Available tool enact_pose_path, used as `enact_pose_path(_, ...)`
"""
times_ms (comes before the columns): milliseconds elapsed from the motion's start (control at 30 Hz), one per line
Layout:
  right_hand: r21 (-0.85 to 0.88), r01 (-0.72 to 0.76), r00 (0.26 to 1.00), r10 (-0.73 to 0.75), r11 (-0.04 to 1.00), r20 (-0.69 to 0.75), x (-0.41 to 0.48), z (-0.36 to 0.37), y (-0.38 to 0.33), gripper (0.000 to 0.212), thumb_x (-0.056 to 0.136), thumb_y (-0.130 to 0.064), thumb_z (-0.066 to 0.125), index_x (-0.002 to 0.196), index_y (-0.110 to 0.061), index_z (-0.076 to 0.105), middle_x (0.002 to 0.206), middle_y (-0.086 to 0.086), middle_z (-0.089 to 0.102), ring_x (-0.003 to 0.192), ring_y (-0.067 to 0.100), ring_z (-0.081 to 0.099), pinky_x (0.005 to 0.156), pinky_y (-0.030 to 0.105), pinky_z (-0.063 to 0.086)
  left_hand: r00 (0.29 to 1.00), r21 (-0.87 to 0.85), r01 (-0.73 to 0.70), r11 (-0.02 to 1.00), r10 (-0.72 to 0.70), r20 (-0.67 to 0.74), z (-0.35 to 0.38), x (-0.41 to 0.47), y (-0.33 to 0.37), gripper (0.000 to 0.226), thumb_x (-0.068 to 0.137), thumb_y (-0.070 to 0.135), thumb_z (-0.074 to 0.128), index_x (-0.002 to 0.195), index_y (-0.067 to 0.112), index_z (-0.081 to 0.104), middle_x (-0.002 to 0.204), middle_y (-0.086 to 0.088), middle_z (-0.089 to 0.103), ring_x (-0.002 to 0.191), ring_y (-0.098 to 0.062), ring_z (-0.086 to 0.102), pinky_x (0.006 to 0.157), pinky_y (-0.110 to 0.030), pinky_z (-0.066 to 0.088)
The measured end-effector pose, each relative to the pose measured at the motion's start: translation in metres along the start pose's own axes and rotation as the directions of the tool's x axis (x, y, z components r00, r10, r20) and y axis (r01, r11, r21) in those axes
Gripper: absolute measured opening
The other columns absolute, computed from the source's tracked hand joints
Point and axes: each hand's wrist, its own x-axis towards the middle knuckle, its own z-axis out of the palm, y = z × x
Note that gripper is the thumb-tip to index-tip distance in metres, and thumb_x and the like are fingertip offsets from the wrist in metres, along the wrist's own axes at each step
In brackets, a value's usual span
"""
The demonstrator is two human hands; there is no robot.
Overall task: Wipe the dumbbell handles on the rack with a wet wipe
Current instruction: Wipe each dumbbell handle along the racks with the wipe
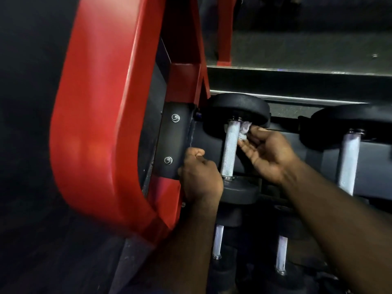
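A black dumbbell with a knurled silver handle (230, 149) lies on the rack's upper shelf, its far head (237, 107) toward the back. My right hand (269, 155) pinches a small crumpled white wet wipe (244, 130) against the upper right side of that handle, just below the far head. My left hand (199, 177) is closed into a fist just left of the handle's near end, by the near head (239, 192); whether it grips anything I cannot see. A second dumbbell handle (347, 162) lies to the right.
The red rack frame (101, 115) curves down the left side, with a black bolted bracket (174, 141) next to my left hand. More dumbbell handles (281, 254) sit on the lower shelf below my arms. Dark floor lies to the left.
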Motion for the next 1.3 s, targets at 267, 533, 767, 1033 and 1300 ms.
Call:
enact_pose_path(267,-0.014,-0.123,0.992,0.123,0.992,-0.012,0.008,0.020,0.003,0.029,0.097,0.001,0.046,0.122,-0.002,0.061,0.114,0.019,0.068,0.097,0.030,0.070,0.079,0.040,0.063,1.000,0.007,0.014,1.000,-0.014,0.004,-0.002,0.002,-0.002,0.035,0.083,0.036,0.032,0.102,0.032,0.061,0.089,-0.004,0.075,0.096,-0.028,0.069,0.089,-0.045,0.056)
enact_pose_path(533,-0.011,-0.059,0.998,0.059,0.998,0.012,0.002,0.018,0.001,0.018,0.097,0.001,0.051,0.101,-0.007,0.067,0.098,0.011,0.069,0.088,0.022,0.069,0.070,0.030,0.063,1.000,0.002,0.018,1.000,-0.018,-0.012,-0.003,0.001,0.000,0.028,0.085,0.036,0.033,0.096,0.035,0.058,0.087,-0.003,0.076,0.089,-0.027,0.071,0.086,-0.045,0.057)
enact_pose_path(767,-0.297,0.245,0.967,-0.256,0.923,0.004,-0.016,0.001,0.019,0.028,0.095,0.003,0.057,0.116,-0.009,0.071,0.105,0.001,0.074,0.099,0.015,0.065,0.097,0.029,0.053,1.000,0.004,0.010,1.000,-0.010,-0.005,-0.004,-0.001,-0.001,0.022,0.085,0.034,0.034,0.088,0.039,0.055,0.088,0.000,0.076,0.093,-0.028,0.070,0.086,-0.046,0.057)
enact_pose_path(1033,-0.668,0.654,0.540,-0.400,-0.354,0.741,-0.043,-0.006,0.003,0.055,0.082,-0.003,0.051,0.133,-0.014,0.066,0.140,0.002,0.062,0.128,0.017,0.056,0.113,0.010,0.029,0.999,0.028,-0.002,1.000,0.003,-0.042,-0.003,0.002,-0.001,0.020,0.094,0.020,0.044,0.093,0.033,0.060,0.090,-0.002,0.078,0.092,-0.027,0.072,0.084,-0.041,0.057)
enact_pose_path(1300,-0.471,0.526,0.630,-0.047,-0.708,0.775,-0.029,0.014,-0.004,0.058,0.084,-0.012,0.052,0.142,-0.006,0.054,0.148,0.011,0.054,0.114,0.032,0.058,0.098,0.036,0.041,0.999,0.024,-0.001,1.000,0.002,-0.040,-0.003,0.001,0.001,0.022,0.096,0.017,0.044,0.088,0.034,0.057,0.090,-0.002,0.078,0.093,-0.027,0.071,0.086,-0.043,0.058)
